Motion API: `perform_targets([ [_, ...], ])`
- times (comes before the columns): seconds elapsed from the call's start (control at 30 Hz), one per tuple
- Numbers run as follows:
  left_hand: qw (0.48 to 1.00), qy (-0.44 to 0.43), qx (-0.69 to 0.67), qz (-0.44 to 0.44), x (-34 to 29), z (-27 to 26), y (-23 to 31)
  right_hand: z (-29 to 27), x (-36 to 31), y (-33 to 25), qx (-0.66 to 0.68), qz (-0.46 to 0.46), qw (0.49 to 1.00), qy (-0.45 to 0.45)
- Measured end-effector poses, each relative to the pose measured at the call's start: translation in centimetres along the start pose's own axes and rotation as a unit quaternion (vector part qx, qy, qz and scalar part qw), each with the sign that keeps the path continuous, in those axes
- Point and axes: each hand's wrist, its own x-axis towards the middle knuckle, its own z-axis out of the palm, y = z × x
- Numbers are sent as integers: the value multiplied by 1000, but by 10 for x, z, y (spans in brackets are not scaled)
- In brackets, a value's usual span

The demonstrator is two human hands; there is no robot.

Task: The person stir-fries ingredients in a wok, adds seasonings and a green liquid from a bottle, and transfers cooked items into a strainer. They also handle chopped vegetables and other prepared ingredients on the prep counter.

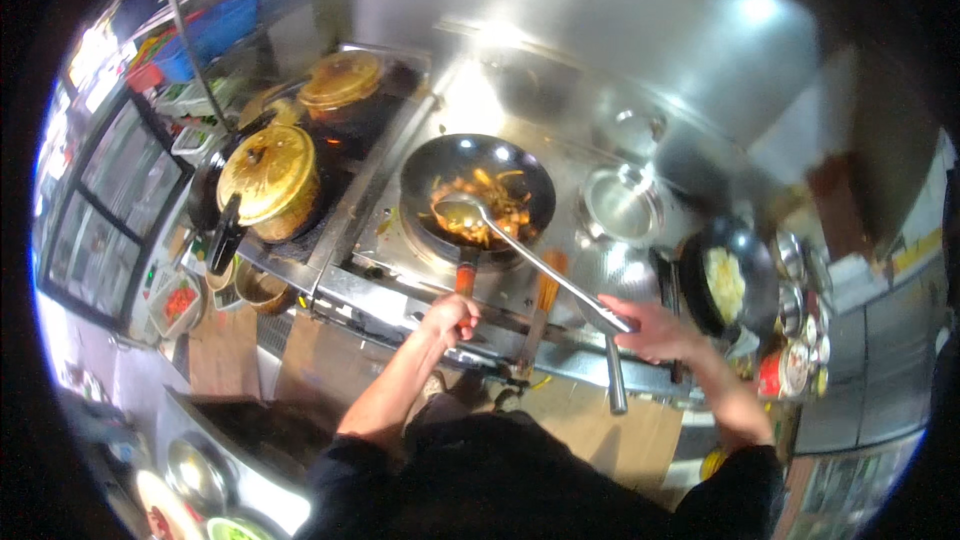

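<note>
Fingers of the left hand [452,317] are curled tight round the reddish-brown grip of the wok handle [466,280], while those of the right hand [655,330] grasp the upper end of a long, slim steel ladle [545,265]; the forearms [385,395] are bare, so spitting fat could well catch the skin; close to the right hand a grey cylindrical handle [615,385] juts toward the person, and a passing wrist might snag it and swing it round; a straw-coloured, brush-like tool [548,285] lies just beside the wok, near enough, I judge, to scorch; the wok [425,170] itself sits ahead on the stove, round, deep and dark; the ladle's rounded bowl is among glossy brown and yellow pieces of food [500,205], and too hard a push could throw some over the rim, or rock the pan should the left grip slacken; on the right a second black wok [762,285] holds soft, pale food [724,283]; farther on stand a shiny steel pot [622,202] and, leftward, a golden metal pot [268,180] with a domed lid; behind rises a smooth steel wall [600,30], streaked with glare.
</note>
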Motion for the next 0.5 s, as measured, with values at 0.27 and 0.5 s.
perform_targets([
  [0.27, 997, 47, 49, 35, -21, 2, -64, 65, 31, 70, -134, 105, 985, 28],
  [0.5, 1000, 4, 10, 13, 8, -11, -48, 66, 4, 45, -15, -39, 991, 126],
])
